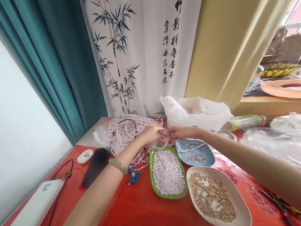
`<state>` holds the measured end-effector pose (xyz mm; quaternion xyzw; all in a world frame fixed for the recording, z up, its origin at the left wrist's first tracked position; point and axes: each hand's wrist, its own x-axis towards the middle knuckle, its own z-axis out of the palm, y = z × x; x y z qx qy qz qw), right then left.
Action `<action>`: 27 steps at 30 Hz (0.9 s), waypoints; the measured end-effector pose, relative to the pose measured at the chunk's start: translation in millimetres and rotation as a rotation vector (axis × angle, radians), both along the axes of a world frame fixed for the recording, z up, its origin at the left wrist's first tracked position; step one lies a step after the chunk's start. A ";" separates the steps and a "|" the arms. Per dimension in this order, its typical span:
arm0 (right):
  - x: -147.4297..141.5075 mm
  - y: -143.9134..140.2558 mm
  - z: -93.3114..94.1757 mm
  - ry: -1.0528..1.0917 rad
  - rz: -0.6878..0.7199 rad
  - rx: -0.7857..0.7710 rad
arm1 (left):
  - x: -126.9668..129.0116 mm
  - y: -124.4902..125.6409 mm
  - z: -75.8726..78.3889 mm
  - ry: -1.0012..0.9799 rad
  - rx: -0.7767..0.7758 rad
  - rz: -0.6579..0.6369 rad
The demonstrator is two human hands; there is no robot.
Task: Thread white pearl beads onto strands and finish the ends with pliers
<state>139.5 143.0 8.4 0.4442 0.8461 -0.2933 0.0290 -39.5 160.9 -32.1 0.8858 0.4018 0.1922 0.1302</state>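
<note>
While both hands meet at the back of the red worktop [132, 221], the left hand [153, 133] and right hand [180, 132] each pinch closed on a pearl strand [171, 139] held just above the green dish [151, 173] of loose pearls. Heap of strands [125, 132] lies just behind. Judgement: strand is light, limp, slippery, tangle-prone; best pinched between beads, near the working end.

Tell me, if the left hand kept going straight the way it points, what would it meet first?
Probably the right hand, whose fingers nearly touch the left hand over the pearl strand; depth is hard to judge.
</note>
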 end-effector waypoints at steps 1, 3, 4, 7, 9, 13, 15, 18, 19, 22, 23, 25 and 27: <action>-0.2 0.5 0.6 -0.008 -0.009 0.030 | 0.4 -0.4 -0.6 -0.010 -0.004 0.010; -1.0 2.2 1.2 -0.033 -0.027 0.103 | 1.3 -0.9 -1.7 -0.039 -0.019 0.026; -1.5 3.0 1.3 -0.048 -0.032 0.141 | 1.6 -1.1 -2.1 -0.054 -0.034 0.030; -2.8 4.0 2.1 -0.080 -0.027 0.222 | 0.8 -1.1 -2.5 -0.079 -0.094 0.031; -3.7 3.0 3.4 -0.091 -0.023 0.252 | -0.9 -1.1 -2.1 -0.101 -0.134 0.023; -7.0 -1.0 7.1 -0.113 -0.058 0.301 | -4.0 -1.6 -1.8 -0.206 -0.276 -0.019; -9.4 -2.2 7.9 -0.119 -0.080 0.320 | -4.4 -1.6 -2.8 -0.266 -0.336 -0.055; -13.2 -0.9 6.3 -0.134 -0.073 0.355 | -3.8 -0.6 -4.9 -0.274 -0.324 -0.052; -14.3 0.3 5.2 -0.141 -0.067 0.367 | -3.4 -0.3 -5.2 -0.258 -0.306 -0.036; -17.5 4.1 2.9 -0.157 -0.069 0.390 | -2.1 -0.5 -3.6 -0.196 -0.244 0.005; -18.6 5.0 2.8 -0.162 -0.073 0.391 | -1.7 -1.1 -2.3 -0.169 -0.215 0.012; -20.8 5.8 3.7 -0.175 -0.082 0.385 | -0.8 -2.8 0.8 -0.103 -0.147 0.018; -22.9 5.5 5.2 -0.185 -0.097 0.377 | 0.3 -4.4 3.5 -0.049 -0.085 0.025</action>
